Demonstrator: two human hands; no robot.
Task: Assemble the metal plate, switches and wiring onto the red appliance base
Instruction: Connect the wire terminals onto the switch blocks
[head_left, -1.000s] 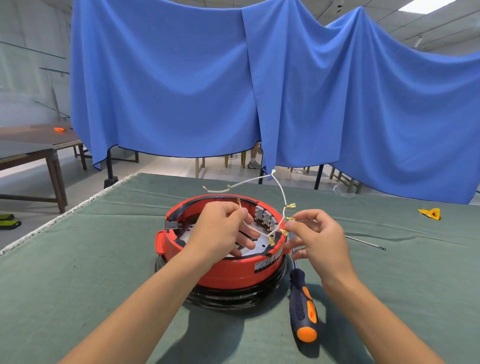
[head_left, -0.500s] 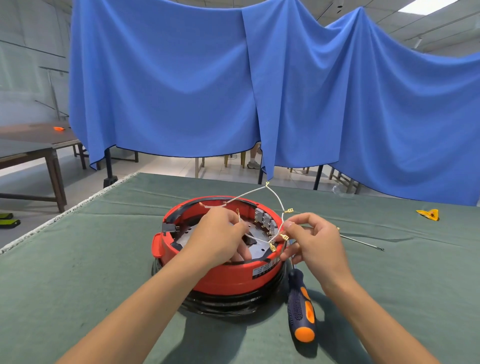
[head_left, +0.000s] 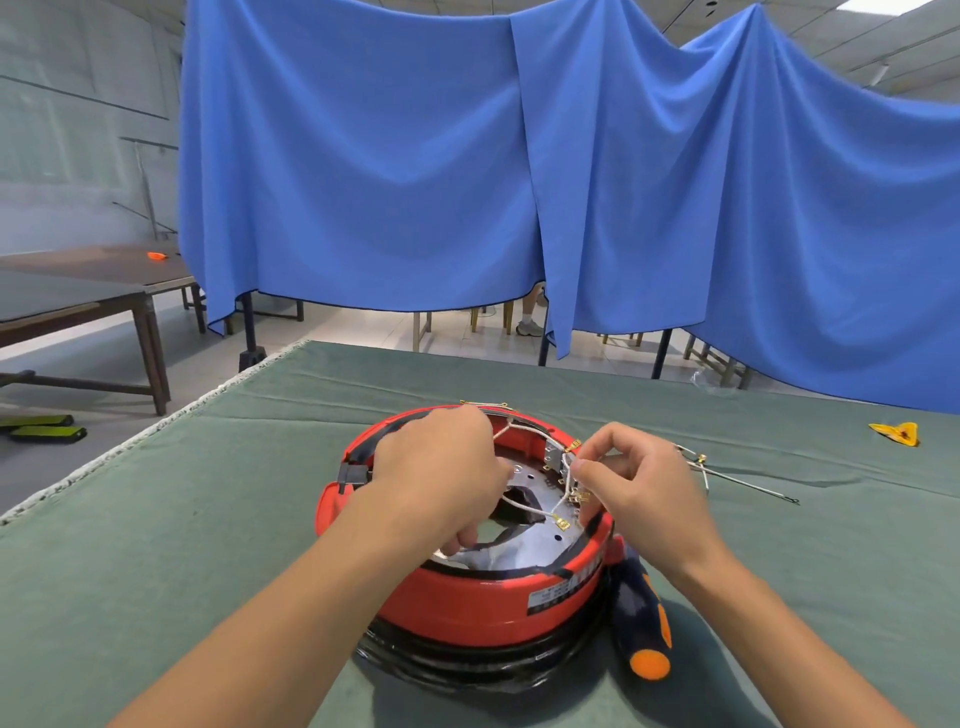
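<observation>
The right hand (head_left: 641, 488) pinches a strand of the white wiring (head_left: 563, 499) between thumb and forefinger, its other fingers curled in behind, just over the base's rim at about three o'clock. The left hand (head_left: 441, 478) is curled over the opening, knuckles up, with wire strands running to its fingertips at the twelve o'clock side; its grip on them is hidden beneath the hand, so whether it truly clasps them cannot be told. The wires end in small brass terminals (head_left: 561, 522) lying on the metal plate (head_left: 540, 545), which sits inside the red appliance base (head_left: 467, 597); a row of grey switches (head_left: 553, 457) stands against the inner wall at about two o'clock. The base rests on the green table (head_left: 156, 545), in front of the person. A dark screwdriver (head_left: 641, 623) with an orange cap lies touching the base at four o'clock. A thin metal rod (head_left: 748, 483) lies farther out at three o'clock, and a yellow scrap (head_left: 896, 432) at two o'clock.
</observation>
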